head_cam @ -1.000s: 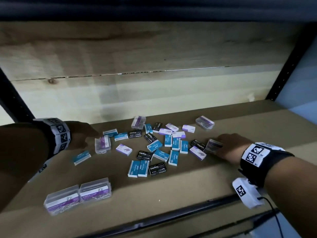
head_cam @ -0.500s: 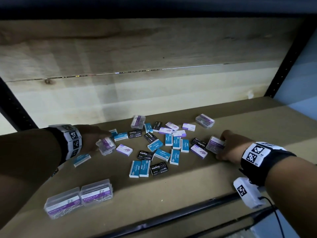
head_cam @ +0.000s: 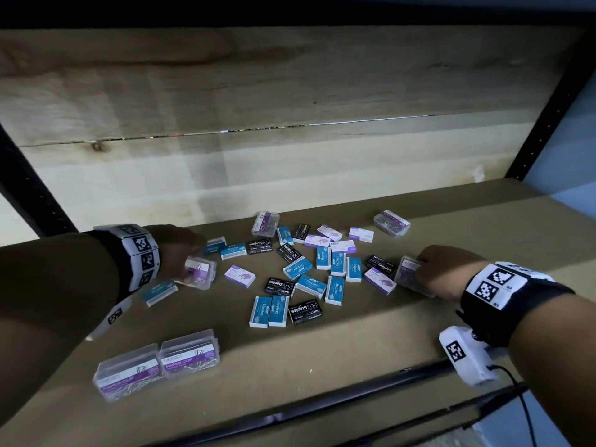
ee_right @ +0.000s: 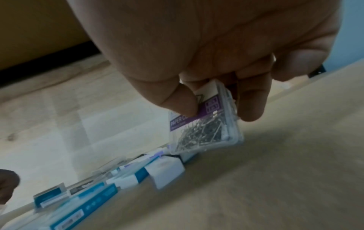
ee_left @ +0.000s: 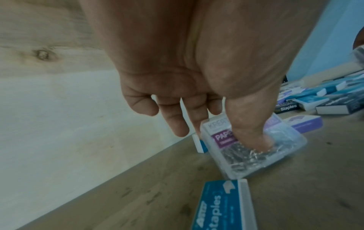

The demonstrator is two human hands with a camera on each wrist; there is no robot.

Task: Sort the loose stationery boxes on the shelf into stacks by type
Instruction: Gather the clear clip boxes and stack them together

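Since half a second ago the left hand (head_cam: 175,253) has tilted its clear paper clip box (head_cam: 199,271) further up off the shelf (head_cam: 371,343), while the right hand (head_cam: 446,273) has drawn its own clear paper clip case (head_cam: 409,272) slightly toward the shelf's front edge. In the left wrist view the thumb (ee_left: 250,132) presses on the box's lid with fingers curled behind its far edge, the box tipped beside a blue Staples box (ee_left: 222,207). In the right wrist view thumb and fingers pinch the case (ee_right: 204,127) by its upper end, its lower corner just above the scattered blue boxes (ee_right: 126,182).
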